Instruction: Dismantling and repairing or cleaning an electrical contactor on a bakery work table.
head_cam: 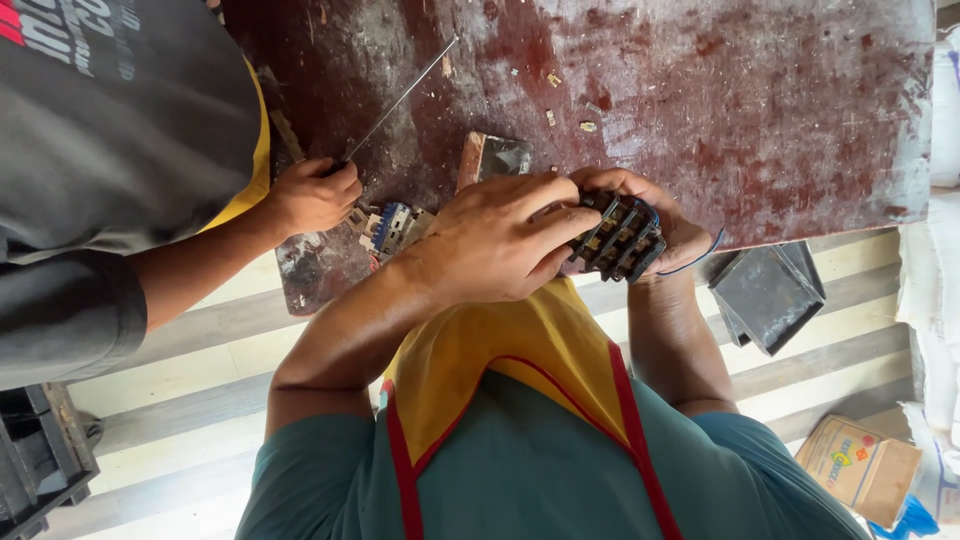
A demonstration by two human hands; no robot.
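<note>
A black electrical switch block (622, 240) with rows of metal terminals is held over the near edge of a worn dark-red table (760, 110). My left hand (495, 240) grips it from the left, fingers curled over its top. Cupped beneath and behind the block, my right hand (668, 218) supports it. A thin blue wire (703, 255) loops out from the block's right side. Just left of my left hand, a second small component with blue parts (388, 226) lies on the table.
Another person in a dark grey shirt stands at left; their hand (312, 195) holds a long thin metal rod (400, 98) on the table. A small metal block (497, 157) lies nearby. Dark metal trays (765, 295), a cardboard box (858, 466) and a black crate (40, 455) are on the floor.
</note>
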